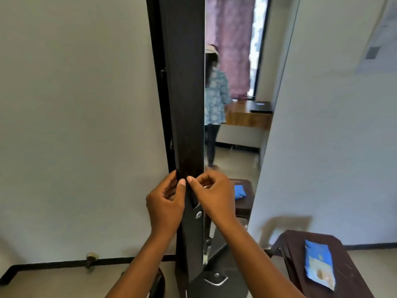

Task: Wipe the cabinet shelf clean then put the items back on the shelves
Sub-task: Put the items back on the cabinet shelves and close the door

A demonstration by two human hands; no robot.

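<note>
A tall dark cabinet door (187,104) stands edge-on in front of me, with a mirror (232,134) on its right face. My left hand (166,203) grips the door's left edge, thumb on the front. My right hand (214,194) has curled fingers round the door's right side, just above the metal handle (196,204) and keyhole (198,215); its thumb tip touches the left thumb. The shelves inside are hidden behind the door. A blue packet (319,265) lies on a brown stool (352,276) at the lower right.
White walls (75,125) stand on both sides. The mirror reflects a standing person, a wooden desk and the stool. A second handle (216,280) shows on a dark panel low down. A small doorstop (91,258) sits by the skirting at the left.
</note>
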